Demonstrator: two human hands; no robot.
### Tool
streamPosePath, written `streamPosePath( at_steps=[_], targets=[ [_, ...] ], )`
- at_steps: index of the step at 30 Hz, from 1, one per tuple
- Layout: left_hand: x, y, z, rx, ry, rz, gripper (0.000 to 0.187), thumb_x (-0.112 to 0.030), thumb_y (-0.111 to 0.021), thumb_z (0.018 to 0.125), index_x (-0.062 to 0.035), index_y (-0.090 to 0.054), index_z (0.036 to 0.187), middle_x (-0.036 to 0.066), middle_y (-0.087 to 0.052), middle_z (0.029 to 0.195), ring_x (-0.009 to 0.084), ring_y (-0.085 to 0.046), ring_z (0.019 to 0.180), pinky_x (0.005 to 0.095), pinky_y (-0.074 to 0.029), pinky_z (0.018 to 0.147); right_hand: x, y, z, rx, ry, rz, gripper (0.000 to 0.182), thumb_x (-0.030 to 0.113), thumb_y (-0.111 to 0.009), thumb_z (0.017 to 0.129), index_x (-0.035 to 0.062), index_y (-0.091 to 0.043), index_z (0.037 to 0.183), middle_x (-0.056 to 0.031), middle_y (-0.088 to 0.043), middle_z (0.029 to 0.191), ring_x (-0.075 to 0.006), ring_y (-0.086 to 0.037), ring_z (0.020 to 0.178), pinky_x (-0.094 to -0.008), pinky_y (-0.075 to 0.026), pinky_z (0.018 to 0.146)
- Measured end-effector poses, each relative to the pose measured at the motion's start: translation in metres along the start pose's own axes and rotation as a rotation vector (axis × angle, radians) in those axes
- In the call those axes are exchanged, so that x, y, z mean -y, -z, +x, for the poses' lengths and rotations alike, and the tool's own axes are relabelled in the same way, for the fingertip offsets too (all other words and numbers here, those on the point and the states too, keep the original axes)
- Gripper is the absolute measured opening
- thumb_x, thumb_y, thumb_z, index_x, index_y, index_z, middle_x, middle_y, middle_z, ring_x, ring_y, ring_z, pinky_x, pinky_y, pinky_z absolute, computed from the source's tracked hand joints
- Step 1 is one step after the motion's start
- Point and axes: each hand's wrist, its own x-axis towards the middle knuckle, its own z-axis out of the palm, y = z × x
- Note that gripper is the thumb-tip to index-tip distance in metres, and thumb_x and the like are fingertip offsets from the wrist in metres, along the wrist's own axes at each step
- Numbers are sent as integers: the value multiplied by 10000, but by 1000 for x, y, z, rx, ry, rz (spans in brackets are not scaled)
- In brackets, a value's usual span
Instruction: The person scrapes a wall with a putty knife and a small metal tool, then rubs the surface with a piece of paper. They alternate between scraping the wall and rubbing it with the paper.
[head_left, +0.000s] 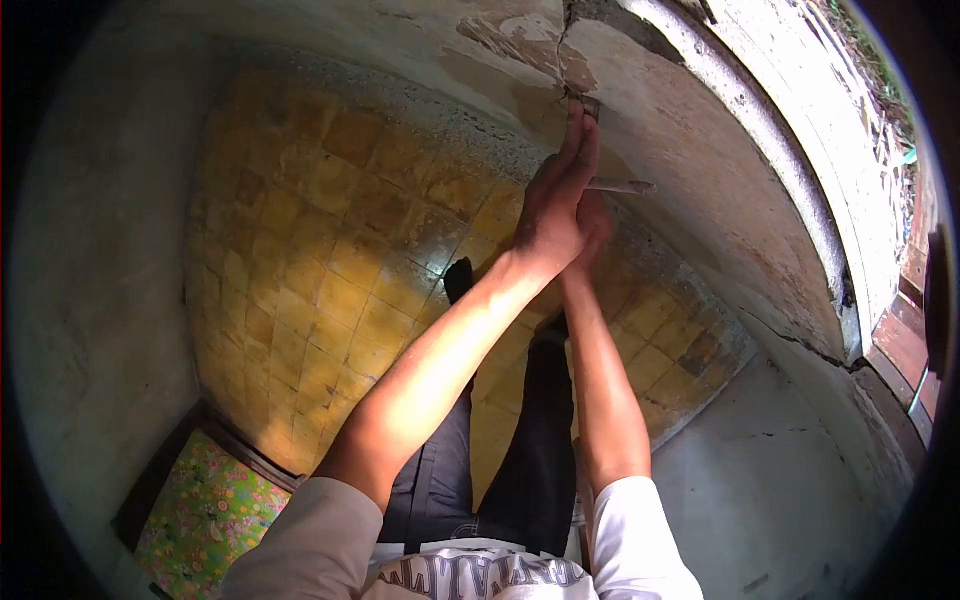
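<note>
My left hand [556,205] reaches up to the wall, its fingers stretched and pressed together. Right at its fingertips, by a crack, shows the end of a small flat grey-brown blade-like piece [591,107]; any rest of it lies behind the fingers. Partly covered by the left hand, my right hand [595,222] is close beneath it with bent, slightly blurred fingers. A thin pale stick-like tool [622,186] juts out to the right from between the hands, its far end dark. I cannot tell for certain which hand grips the stick.
The wall [690,150] has peeling plaster and a crack [563,50] running up from the fingertips. Worn yellow tiles [300,250] cover the floor around my legs. A chair with a green floral cushion [210,515] stands at the lower left. A bright ledge [790,130] curves along the right.
</note>
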Motion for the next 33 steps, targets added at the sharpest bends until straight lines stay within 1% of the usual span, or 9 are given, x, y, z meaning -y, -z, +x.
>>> streamPosePath(
  at_steps=[3, 6, 8, 11, 13, 15, 22, 27, 33],
  targets=[
    [0, -1, -1, 6, -11, 14, 812, 130, -509, 718, -2, -272, 1484, 267, -177, 1546, 431, -413, 1312, 420, -430, 988, 16, 8, -2, 43, -41, -114, 247, 160, -464, 964, 15, -608, 1102, -44, -621, 1034, -143, -564, 988, -283, -445, 812],
    [-2, 4, 1, 47, 37, -18, 820, 129, -509, 710, -4, -273, 1484, 266, -177, 1547, 432, -434, 1291, 418, -442, 967, 31, 11, -9, 53, -12, 433, 274, 103, -520, 953, -15, -605, 1186, -36, -636, 1123, -122, -571, 1036, -283, -448, 899],
    [0, 3, 2, 53, 39, -31, 822, 128, -509, 703, -5, -281, 1482, 265, -183, 1546, 433, -451, 1272, 415, -452, 950, 37, 13, -9, 50, 4, 530, 252, 118, -530, 953, -1, -612, 1159, -27, -638, 1076, -115, -566, 992, -280, -452, 864],
    [4, -1, 4, 12, -2, 10, 772, 124, -487, 729, 2, -306, 1469, 273, -209, 1534, 424, -448, 1275, 400, -473, 939, -7, -6, 7, 70, 79, 139, 235, 139, -477, 965, 19, -613, 1114, -15, -618, 1051, -130, -558, 978, -282, -457, 833],
    [-2, 1, 2, -4, 2, 55, 669, 116, -440, 798, 18, -332, 1451, 286, -238, 1516, 402, -399, 1330, 374, -495, 952, 6, -2, 9, 74, 39, 123, 257, 147, -482, 965, 21, -599, 1156, -19, -616, 1078, -136, -559, 992, -284, -456, 839],
    [-5, 1, 1, -5, 40, 8, 662, 113, -443, 807, 15, -333, 1452, 284, -253, 1511, 396, -395, 1334, 370, -490, 959, 50, 16, -8, 60, -105, 541, 347, 150, -550, 953, 12, -575, 1271, -35, -632, 1132, -130, -566, 1011, -283, -452, 863],
    [-20, 10, 11, -24, 48, -14, 627, 110, -435, 835, 46, -316, 1448, 276, -315, 1490, 376, -352, 1368, 355, -477, 967, 87, 47, -5, 80, 49, 583, 446, 69, -463, 941, 15, -464, 1384, -82, -632, 1183, -160, -596, 1013, -287, -461, 864],
    [-33, 15, 4, 2, 452, -456, 482, 19, -405, 921, 56, -361, 1399, 243, -519, 1302, 282, -548, 1159, 337, -479, 919, 126, 70, -25, 69, -271, 593, 461, 109, -529, 906, -15, -453, 1344, -151, -587, 1269, -190, -582, 1049, -317, -439, 909],
    [-23, 6, 1, -202, 669, -775, 264, -157, -395, 1013, 5, -537, 1166, 131, -676, 976, 205, -666, 832, 317, -520, 750, 110, 48, -38, 51, -285, 439, 407, 171, -590, 871, -20, -510, 1222, -138, -623, 1114, -176, -596, 952, -303, -467, 828]
  ],
)
